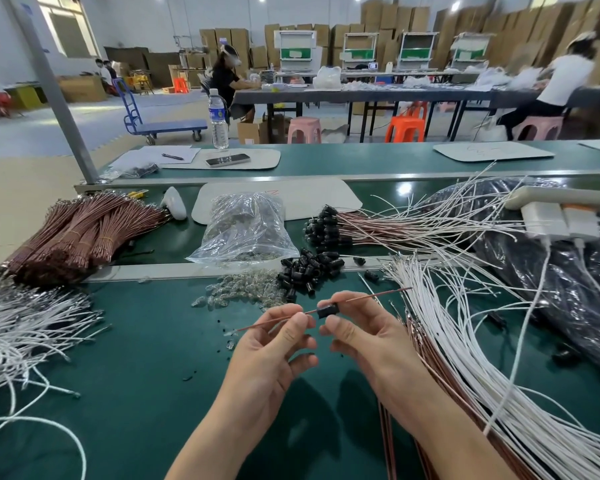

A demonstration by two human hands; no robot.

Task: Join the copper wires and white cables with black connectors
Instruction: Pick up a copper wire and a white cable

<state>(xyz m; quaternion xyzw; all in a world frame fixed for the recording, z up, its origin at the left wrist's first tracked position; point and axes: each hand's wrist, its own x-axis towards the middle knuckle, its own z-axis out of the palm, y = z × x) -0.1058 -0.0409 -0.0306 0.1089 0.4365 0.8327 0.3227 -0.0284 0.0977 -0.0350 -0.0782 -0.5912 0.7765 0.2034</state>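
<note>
Before a bag of seemingly glass bulbs, left fingers pinch copper wire, right fingers grip black connector.

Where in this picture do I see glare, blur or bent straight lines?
Head view: lamp glare spots on the green belt; the far-right worker in white is blurred; the pole leans from wide-lens distortion; the left hand, right hand, wire and connector are sharp, with soft shadows below them.
</note>
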